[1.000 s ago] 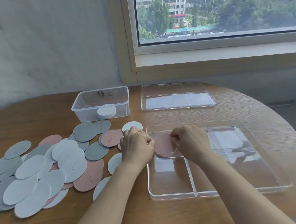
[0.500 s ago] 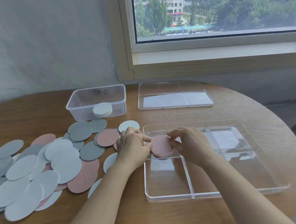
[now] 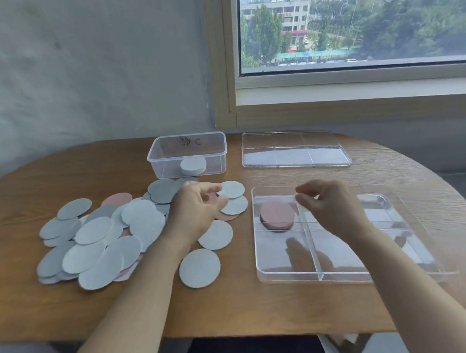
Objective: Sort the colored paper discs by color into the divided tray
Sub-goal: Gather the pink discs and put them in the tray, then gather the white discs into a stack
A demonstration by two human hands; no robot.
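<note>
Pink discs (image 3: 277, 216) now released in tray's (image 3: 288, 278) far-left compartment. My right hand (image 3: 330, 205) hovers above, fingers loose, empty; left hand (image 3: 198, 209), fingers spread, has returned to pile (image 3: 101, 240) left of tray.

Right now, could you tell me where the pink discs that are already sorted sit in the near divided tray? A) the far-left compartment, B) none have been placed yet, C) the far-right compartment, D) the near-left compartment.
A: the pink discs lie stacked in the far-left compartment of the divided tray, while its other visible compartments hold nothing.
</note>
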